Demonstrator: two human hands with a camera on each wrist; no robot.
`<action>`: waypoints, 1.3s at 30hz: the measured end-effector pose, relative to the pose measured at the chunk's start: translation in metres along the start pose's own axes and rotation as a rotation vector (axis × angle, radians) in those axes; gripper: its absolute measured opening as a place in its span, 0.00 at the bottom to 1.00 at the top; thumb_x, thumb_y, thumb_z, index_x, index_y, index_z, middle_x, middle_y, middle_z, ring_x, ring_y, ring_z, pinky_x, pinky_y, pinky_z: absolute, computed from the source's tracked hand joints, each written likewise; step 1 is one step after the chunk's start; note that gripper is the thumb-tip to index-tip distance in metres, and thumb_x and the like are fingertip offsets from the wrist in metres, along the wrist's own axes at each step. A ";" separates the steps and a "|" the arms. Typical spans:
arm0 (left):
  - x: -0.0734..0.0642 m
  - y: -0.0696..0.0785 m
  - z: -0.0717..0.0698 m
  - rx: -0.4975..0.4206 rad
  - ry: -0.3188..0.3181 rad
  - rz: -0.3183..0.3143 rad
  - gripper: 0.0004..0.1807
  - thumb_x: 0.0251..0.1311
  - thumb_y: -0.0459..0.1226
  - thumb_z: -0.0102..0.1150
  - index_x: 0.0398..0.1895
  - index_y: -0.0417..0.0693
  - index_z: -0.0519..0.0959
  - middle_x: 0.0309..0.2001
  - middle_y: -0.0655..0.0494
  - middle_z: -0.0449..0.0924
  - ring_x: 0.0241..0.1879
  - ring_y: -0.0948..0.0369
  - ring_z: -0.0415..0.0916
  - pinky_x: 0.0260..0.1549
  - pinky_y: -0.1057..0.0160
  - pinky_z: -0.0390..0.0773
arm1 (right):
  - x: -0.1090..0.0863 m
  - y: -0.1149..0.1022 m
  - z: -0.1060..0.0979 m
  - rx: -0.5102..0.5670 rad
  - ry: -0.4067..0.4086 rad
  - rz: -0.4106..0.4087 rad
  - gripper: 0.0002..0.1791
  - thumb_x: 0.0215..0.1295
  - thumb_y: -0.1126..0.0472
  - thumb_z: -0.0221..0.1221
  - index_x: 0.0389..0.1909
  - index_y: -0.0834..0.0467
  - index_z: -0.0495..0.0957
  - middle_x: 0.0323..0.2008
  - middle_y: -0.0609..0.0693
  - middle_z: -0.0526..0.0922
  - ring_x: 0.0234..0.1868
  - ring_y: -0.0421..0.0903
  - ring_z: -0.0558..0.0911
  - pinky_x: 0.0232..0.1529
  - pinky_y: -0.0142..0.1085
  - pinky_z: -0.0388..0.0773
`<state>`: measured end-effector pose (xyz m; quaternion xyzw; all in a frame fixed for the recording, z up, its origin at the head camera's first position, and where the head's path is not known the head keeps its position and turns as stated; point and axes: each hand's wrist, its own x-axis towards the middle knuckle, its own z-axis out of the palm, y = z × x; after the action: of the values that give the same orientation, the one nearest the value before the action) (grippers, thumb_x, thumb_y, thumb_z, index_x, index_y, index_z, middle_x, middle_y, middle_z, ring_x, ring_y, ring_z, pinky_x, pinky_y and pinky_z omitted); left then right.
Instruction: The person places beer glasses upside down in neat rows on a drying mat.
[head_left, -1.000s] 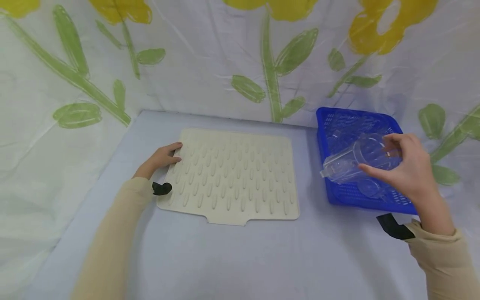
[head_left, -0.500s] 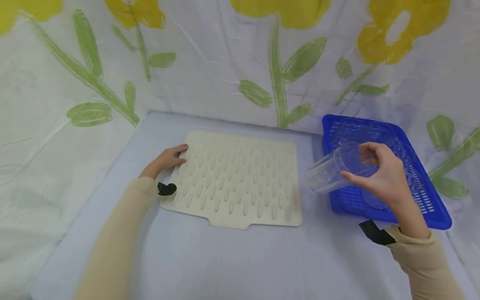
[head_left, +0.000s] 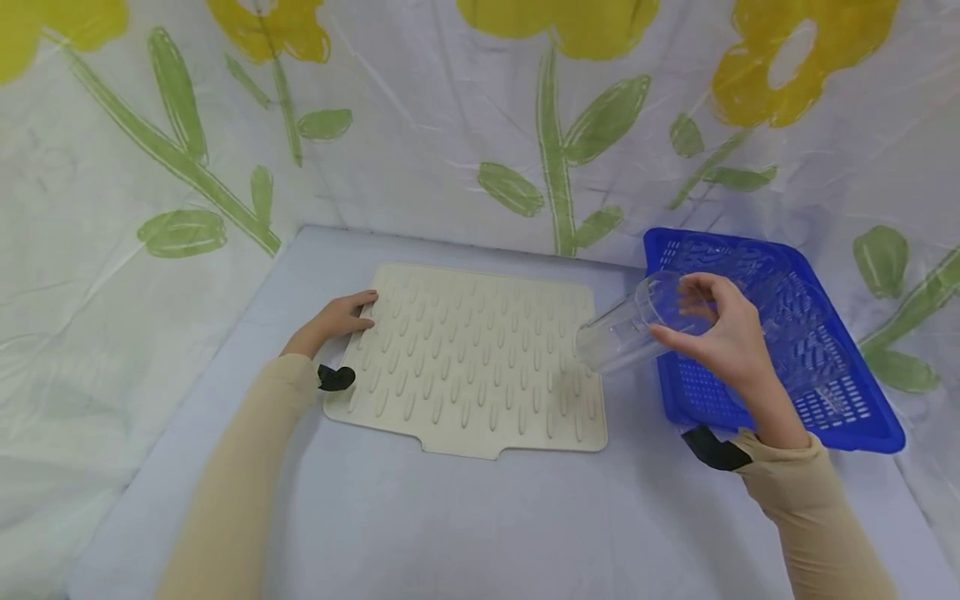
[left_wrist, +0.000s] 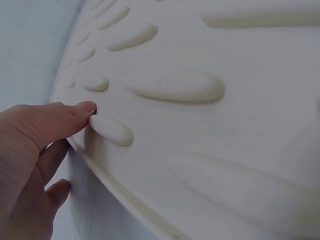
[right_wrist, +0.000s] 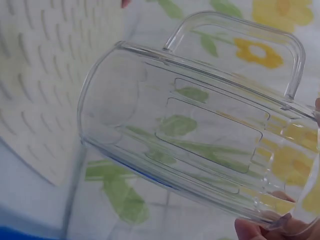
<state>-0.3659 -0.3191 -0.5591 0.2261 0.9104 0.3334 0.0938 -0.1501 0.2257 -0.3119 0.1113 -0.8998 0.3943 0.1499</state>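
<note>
With our right hand (head_left: 723, 337) we grip a clear, handled jug (head_left: 618, 337) between thumb and fingers, tilted in the air, its lower end by the right edge of the ribbed mat (head_left: 465, 358). With our left hand (head_left: 332, 321) we pinch the mat's left edge on the worktop (head_left: 450, 525); a blue basket (head_left: 701, 404) stands farther right.

Jug (right_wrist: 205, 130) end cut off; basket (head_left: 686, 396) items (head_left: 795, 321) seemingly blurred.

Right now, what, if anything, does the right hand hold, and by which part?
A clear container, by its end away from the mat, not by the handle.
</note>
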 end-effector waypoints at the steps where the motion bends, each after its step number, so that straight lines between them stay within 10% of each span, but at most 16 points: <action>1: 0.005 -0.014 0.003 0.007 0.002 0.001 0.39 0.54 0.53 0.56 0.68 0.59 0.53 0.68 0.58 0.46 0.66 0.56 0.40 0.62 0.60 0.42 | 0.001 0.001 0.002 0.014 -0.003 0.005 0.35 0.45 0.66 0.68 0.55 0.69 0.64 0.47 0.60 0.70 0.40 0.36 0.71 0.41 0.21 0.69; 11: 0.001 -0.003 0.001 0.009 -0.024 -0.019 0.38 0.55 0.49 0.58 0.68 0.56 0.54 0.68 0.58 0.46 0.66 0.55 0.39 0.62 0.58 0.41 | 0.003 0.006 0.026 0.143 0.011 0.022 0.34 0.47 0.64 0.67 0.55 0.69 0.64 0.45 0.59 0.70 0.43 0.44 0.71 0.44 0.24 0.69; 18: 0.028 -0.084 0.023 0.073 0.026 0.005 0.39 0.51 0.56 0.57 0.67 0.67 0.55 0.67 0.67 0.49 0.65 0.56 0.43 0.61 0.54 0.47 | 0.002 0.005 0.041 0.223 0.019 0.071 0.30 0.50 0.64 0.65 0.54 0.68 0.64 0.46 0.58 0.70 0.42 0.40 0.71 0.48 0.32 0.69; 20: 0.029 -0.084 0.024 0.080 0.035 -0.017 0.39 0.50 0.58 0.56 0.66 0.69 0.55 0.66 0.68 0.49 0.65 0.57 0.45 0.60 0.53 0.49 | 0.002 0.002 0.046 0.243 0.018 0.094 0.29 0.51 0.65 0.64 0.54 0.69 0.64 0.46 0.58 0.69 0.43 0.40 0.70 0.48 0.33 0.69; 26: 0.011 -0.037 0.010 0.048 -0.018 -0.013 0.38 0.56 0.48 0.58 0.68 0.59 0.54 0.68 0.59 0.46 0.66 0.55 0.41 0.62 0.58 0.44 | 0.001 0.002 0.063 0.424 0.029 0.141 0.28 0.53 0.70 0.59 0.54 0.72 0.61 0.45 0.54 0.68 0.44 0.41 0.69 0.41 0.26 0.69; 32: 0.004 -0.021 0.008 0.021 -0.002 0.006 0.37 0.56 0.50 0.56 0.68 0.60 0.54 0.68 0.60 0.46 0.66 0.56 0.38 0.62 0.60 0.39 | 0.000 0.006 0.081 0.611 0.078 0.149 0.25 0.50 0.72 0.58 0.48 0.75 0.61 0.40 0.54 0.68 0.40 0.42 0.68 0.38 0.25 0.68; 39: -0.014 0.047 -0.008 0.010 -0.008 -0.072 0.37 0.57 0.45 0.56 0.67 0.46 0.54 0.67 0.49 0.48 0.65 0.49 0.42 0.60 0.51 0.46 | -0.002 0.009 0.098 0.835 0.108 0.201 0.22 0.48 0.68 0.60 0.44 0.68 0.63 0.39 0.54 0.66 0.41 0.43 0.67 0.37 0.26 0.69</action>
<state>-0.3399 -0.2982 -0.5217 0.1951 0.9192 0.3244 0.1082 -0.1690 0.1591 -0.3820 0.0534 -0.6604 0.7423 0.0998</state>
